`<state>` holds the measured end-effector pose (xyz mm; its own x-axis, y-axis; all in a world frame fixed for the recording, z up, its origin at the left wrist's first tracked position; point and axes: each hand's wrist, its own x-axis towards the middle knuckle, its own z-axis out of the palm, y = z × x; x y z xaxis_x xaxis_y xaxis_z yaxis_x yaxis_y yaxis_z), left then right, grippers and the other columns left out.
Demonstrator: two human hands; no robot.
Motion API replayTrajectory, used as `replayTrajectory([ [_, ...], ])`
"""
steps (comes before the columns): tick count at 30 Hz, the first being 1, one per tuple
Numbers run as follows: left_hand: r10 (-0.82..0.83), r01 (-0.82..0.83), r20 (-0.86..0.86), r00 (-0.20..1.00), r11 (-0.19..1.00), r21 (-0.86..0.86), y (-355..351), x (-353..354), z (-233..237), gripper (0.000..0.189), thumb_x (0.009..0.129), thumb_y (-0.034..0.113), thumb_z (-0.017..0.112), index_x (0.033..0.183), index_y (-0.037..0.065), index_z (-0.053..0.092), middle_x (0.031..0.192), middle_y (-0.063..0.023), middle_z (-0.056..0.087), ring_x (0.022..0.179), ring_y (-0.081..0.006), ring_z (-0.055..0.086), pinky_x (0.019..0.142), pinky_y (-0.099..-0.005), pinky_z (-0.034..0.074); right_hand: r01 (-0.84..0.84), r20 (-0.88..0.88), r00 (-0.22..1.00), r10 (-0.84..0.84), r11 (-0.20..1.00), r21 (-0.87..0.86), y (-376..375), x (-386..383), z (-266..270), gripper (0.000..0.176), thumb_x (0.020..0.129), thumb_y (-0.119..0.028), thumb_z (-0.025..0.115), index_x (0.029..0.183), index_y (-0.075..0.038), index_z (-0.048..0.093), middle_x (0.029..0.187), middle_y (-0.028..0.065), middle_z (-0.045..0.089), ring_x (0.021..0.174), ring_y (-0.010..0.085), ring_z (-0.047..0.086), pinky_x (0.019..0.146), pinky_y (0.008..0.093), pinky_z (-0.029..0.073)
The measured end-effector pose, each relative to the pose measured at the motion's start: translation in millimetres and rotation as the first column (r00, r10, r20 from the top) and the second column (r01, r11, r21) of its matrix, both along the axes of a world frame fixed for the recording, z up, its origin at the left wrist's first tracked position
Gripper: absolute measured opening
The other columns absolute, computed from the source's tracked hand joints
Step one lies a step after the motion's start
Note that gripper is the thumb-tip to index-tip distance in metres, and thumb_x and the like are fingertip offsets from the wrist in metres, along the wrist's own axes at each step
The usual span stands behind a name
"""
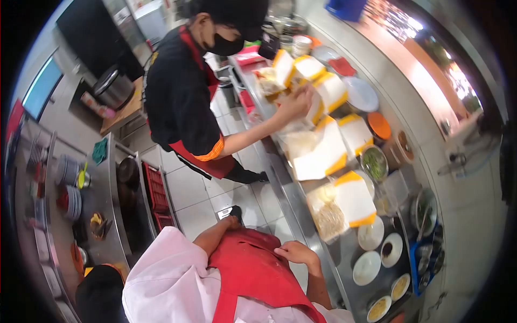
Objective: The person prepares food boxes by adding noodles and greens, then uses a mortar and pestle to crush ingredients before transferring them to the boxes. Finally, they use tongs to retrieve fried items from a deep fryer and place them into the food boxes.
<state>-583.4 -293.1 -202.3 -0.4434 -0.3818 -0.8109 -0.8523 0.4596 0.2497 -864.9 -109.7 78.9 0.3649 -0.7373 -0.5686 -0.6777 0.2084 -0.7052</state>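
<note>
A red apron (250, 269) over a white top covers my front. At its upper left edge rests my left hand (233, 222), its fingers mostly hidden against the cloth. My right hand (294, 251) is curled at the apron's right edge, thumb on the red cloth. Nearest to it on the steel counter (308, 229) is an open white and yellow takeaway box (353, 196) with pale food (329, 218) that looks like noodles in it.
Across from me, a masked co-worker (180, 97) reaches a hand (296, 102) over more open boxes (320, 153). White bowls (367, 268), a tub of chopped greens (374, 163) and a blue tray (414, 264) line the counter. Shelves with stacked plates (74, 202) stand left; a black cap (99, 293) shows below.
</note>
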Motion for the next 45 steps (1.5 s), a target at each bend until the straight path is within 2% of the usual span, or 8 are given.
replayTrajectory([
  [7,-0.014,0.034,-0.121,0.993,0.985,0.167,-73.5,153.8,-7.5,0.062,0.091,0.056,0.046,0.124,0.007,0.064,0.131,-0.0194,0.059,0.123,-0.0355,0.055,0.104,-0.0449,0.043,-0.278,0.081,0.954,0.289,0.953,-0.120,-160.9,162.3,25.6,0.040,0.096,-0.036,0.052,0.100,0.000,0.069,0.101,0.0208,0.067,0.097,0.0386,0.062,0.087,0.0415,0.048],
  [11,0.564,-0.559,0.001,0.826,0.818,0.134,-98.5,239.6,72.8,0.062,0.087,0.054,0.050,0.115,0.002,0.068,0.120,-0.0237,0.063,0.115,-0.0371,0.060,0.099,-0.0435,0.047,-0.405,0.245,0.849,0.468,0.874,-0.267,-256.3,286.8,50.4,0.036,0.096,-0.031,0.053,0.109,-0.001,0.067,0.106,0.0210,0.066,0.101,0.0380,0.061,0.089,0.0427,0.047],
  [22,0.704,-0.797,-0.389,0.594,0.582,-0.162,-131.9,409.9,75.4,0.040,0.082,0.033,0.060,0.108,0.003,0.070,0.136,-0.0203,0.054,0.133,-0.0371,0.043,0.111,-0.0498,0.032,-0.607,0.483,0.522,0.702,0.704,-0.367,-384.7,490.4,103.6,0.036,0.095,-0.028,0.056,0.115,0.001,0.064,0.110,0.0193,0.065,0.101,0.0311,0.063,0.090,0.0377,0.049],
  [29,0.367,-0.392,-0.318,0.874,0.146,-0.908,-261.9,471.7,191.9,0.035,0.080,0.025,0.062,0.106,0.003,0.069,0.143,-0.0193,0.048,0.140,-0.0375,0.034,0.116,-0.0527,0.024,-0.011,0.598,0.745,0.296,0.902,-0.432,-550.1,547.5,151.4,0.040,0.091,-0.020,0.064,0.126,-0.003,0.058,0.114,0.0113,0.066,0.095,0.0177,0.064,0.082,0.0307,0.050],
  [34,0.506,-0.412,-0.233,0.831,0.276,-0.868,-320.1,553.3,181.0,0.032,0.076,0.012,0.061,0.105,-0.001,0.065,0.149,-0.0202,0.039,0.146,-0.0375,0.020,0.119,-0.0561,0.014,0.675,0.554,0.731,-0.399,0.306,-0.671,-784.1,473.4,162.4,0.041,0.088,-0.019,0.063,0.124,-0.003,0.053,0.090,0.0152,0.072,0.081,0.0322,0.070,0.072,0.0413,0.054],
  [37,0.378,-0.287,-0.143,0.915,0.359,-0.888,-321.1,579.1,178.4,0.032,0.078,0.013,0.058,0.103,-0.005,0.064,0.144,-0.0224,0.044,0.146,-0.0379,0.021,0.120,-0.0526,0.016,0.479,0.192,0.547,-0.815,0.116,-0.870,-909.2,358.0,120.1,0.041,0.087,-0.030,0.057,0.112,0.003,0.055,0.094,0.0235,0.068,0.089,0.0417,0.066,0.080,0.0492,0.052],
  [39,0.337,-0.258,-0.112,0.935,0.428,-0.866,-318.7,585.6,178.9,0.032,0.080,0.015,0.055,0.102,-0.007,0.063,0.143,-0.0230,0.045,0.146,-0.0376,0.021,0.120,-0.0513,0.016,0.333,-0.252,0.394,-0.884,0.393,-0.857,-953.5,276.4,77.1,0.035,0.085,-0.025,0.056,0.108,-0.002,0.068,0.113,0.0229,0.064,0.105,0.0439,0.061,0.088,0.0551,0.050],
  [45,0.193,-0.282,-0.217,0.957,0.436,-0.855,-330.1,609.6,157.7,0.055,0.087,0.032,0.065,0.131,0.003,0.049,0.139,-0.0206,0.051,0.134,-0.0426,0.041,0.107,-0.0637,0.028,0.128,-0.498,-0.057,-0.865,0.488,-0.863,-947.4,124.6,-13.8,0.027,0.091,-0.022,0.052,0.108,-0.009,0.068,0.134,0.0145,0.052,0.130,0.0350,0.044,0.101,0.0644,0.035],
])
